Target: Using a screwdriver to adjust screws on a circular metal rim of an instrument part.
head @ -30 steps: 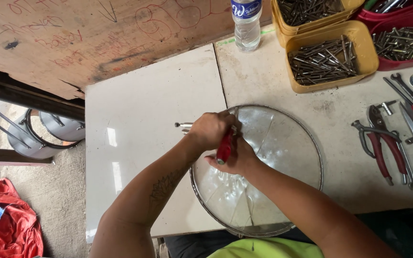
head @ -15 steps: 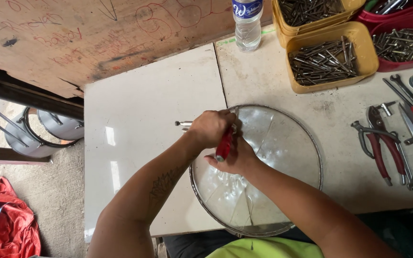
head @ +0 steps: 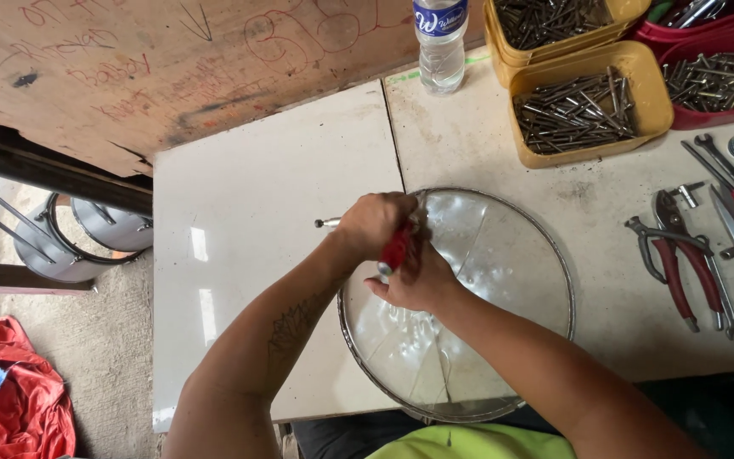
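Glass lid [head: 503, 280] lies flat on the tabletop [head: 256, 212], near the front edge, its metal rim overhanging slightly. The left hand [head: 374, 223] is clamped round a red-handled tool [head: 396, 248], probably a screwdriver, whose metal tip pokes out to the left. The right hand [head: 418, 280] presses on the lid's centre, its grip closed on something I cannot make out. Such a lid is likely stiff, slippery and breakable; the rim looks the safest hold. Pliers [head: 677, 255] lie to the right, trays of nails [head: 584, 106] further back.
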